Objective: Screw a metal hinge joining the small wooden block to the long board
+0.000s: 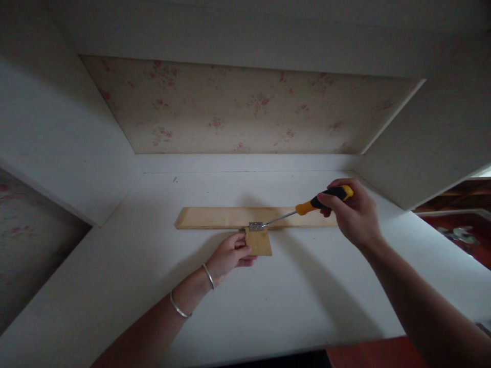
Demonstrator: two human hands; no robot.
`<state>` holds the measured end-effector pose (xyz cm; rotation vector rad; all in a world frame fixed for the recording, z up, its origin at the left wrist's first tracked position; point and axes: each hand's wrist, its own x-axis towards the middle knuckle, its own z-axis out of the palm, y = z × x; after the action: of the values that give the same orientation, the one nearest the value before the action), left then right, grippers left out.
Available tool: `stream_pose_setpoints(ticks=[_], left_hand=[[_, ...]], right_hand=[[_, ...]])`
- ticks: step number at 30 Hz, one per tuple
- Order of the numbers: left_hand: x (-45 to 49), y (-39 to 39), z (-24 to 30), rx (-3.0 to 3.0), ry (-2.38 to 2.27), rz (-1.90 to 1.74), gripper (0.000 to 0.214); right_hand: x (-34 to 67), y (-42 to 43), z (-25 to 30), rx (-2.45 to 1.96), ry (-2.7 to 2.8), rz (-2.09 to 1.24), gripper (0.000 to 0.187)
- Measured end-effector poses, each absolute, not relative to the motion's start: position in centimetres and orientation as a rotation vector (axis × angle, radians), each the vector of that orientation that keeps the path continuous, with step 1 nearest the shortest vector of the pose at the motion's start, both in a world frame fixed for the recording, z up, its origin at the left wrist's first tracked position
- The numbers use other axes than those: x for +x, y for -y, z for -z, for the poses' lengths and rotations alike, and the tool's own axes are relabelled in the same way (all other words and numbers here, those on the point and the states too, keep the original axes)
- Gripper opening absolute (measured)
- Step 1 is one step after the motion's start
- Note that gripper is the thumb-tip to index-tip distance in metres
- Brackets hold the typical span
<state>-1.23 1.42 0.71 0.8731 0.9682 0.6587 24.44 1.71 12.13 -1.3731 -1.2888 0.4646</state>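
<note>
My left hand [231,254] grips a small square wooden piece [260,243] by its left edge, thumb on top and fingers beneath. A small metal hinge [256,225] spans the seam between that piece and a long pale wooden board [215,217] lying across the white surface. In my right hand [353,212] is a screwdriver [305,207] with a yellow and black handle, wrapped by my fingers. Its shaft slants down to the left, and the tip meets the right part of the hinge. Whether a screw sits under the tip is too small to tell.
The white surface [230,317] is bounded by white panels at the left [65,117] and right [441,138]. Floral wallpaper [238,107] covers the back. A small dark mark [175,179] shows near the back left. Something red [376,352] lies along the front edge.
</note>
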Motion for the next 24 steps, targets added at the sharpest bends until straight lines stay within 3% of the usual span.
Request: stream_pose_setpoints(ticks=[7, 24], left_hand=[[-1.3, -1.4, -0.5, 0.865, -0.958, -0.67, 0.035], [-1.1, -1.5, -0.9, 0.861, -0.942, -0.666, 0.032]], right_hand=[[23.9, -2.1, -12.6, -1.454, 1.379, -0.387, 0.034], [23.1, -2.6, -14.4, -1.494, 1.608, -0.28, 0.029]])
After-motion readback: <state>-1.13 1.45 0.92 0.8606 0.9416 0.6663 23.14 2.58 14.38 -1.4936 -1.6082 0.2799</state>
